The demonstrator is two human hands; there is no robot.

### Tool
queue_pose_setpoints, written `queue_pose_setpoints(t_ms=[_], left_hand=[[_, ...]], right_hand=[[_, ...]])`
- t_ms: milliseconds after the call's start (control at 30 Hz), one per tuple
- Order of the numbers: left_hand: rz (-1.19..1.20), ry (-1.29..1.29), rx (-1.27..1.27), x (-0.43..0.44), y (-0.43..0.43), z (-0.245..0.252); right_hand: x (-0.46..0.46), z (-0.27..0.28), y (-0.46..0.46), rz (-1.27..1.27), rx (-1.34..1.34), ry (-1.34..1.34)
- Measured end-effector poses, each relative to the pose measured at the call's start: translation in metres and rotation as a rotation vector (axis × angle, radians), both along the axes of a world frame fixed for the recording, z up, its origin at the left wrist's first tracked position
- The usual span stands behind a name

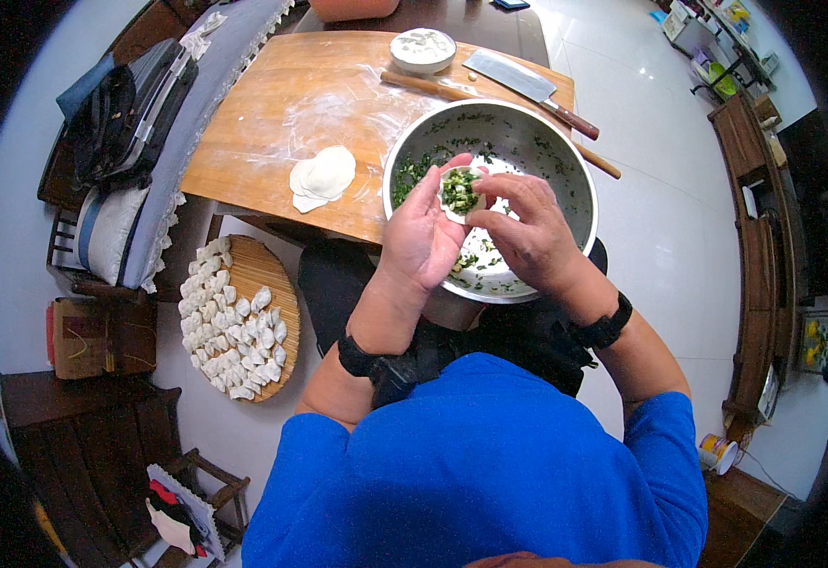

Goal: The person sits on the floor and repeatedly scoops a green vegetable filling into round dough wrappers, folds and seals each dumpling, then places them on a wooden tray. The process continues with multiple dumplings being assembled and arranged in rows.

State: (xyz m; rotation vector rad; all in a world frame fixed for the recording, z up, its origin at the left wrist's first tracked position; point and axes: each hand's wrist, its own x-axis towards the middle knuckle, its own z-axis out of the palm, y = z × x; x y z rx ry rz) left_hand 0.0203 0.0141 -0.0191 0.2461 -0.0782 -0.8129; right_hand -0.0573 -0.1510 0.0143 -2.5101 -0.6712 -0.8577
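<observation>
A round dough wrapper (447, 213) topped with chopped green filling (461, 193) rests in the cupped palm and fingers of my left hand (420, 238). Thumb and fingers of my right hand (531, 227) pinch the wrapper's right edge. Both hands are over a large steel bowl (576, 184), whose inner wall and bottom carry scattered chopped greens. Left of the bowl, a few overlapping dough wrappers (329, 174) lie on the floured wooden board (244, 135).
Behind the bowl lie a rolling pin (421, 85) and a cleaver (513, 74). A bowl of flour (422, 48) stands near the board's far edge. Lower left, a round woven tray (272, 273) bears many folded dumplings (233, 326). A sofa with a black bag (126, 113) is at left.
</observation>
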Motion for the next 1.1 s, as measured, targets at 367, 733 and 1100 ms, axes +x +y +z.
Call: queue_pose_setpoints(t_ms=[367, 733, 1100], left_hand=[[0.139, -0.158, 0.272, -0.013, -0.006, 0.011], [0.226, -0.726, 0.609, -0.024, -0.006, 0.019], [0.318, -0.849, 0.700, -0.024, -0.004, 0.015]], right_hand=[[0.007, -0.001, 0.010, -0.081, 0.127, -0.069], [0.013, 0.006, 0.020, -0.174, 0.640, 0.146], [0.011, 0.015, 0.022, -0.223, 0.528, 0.059]])
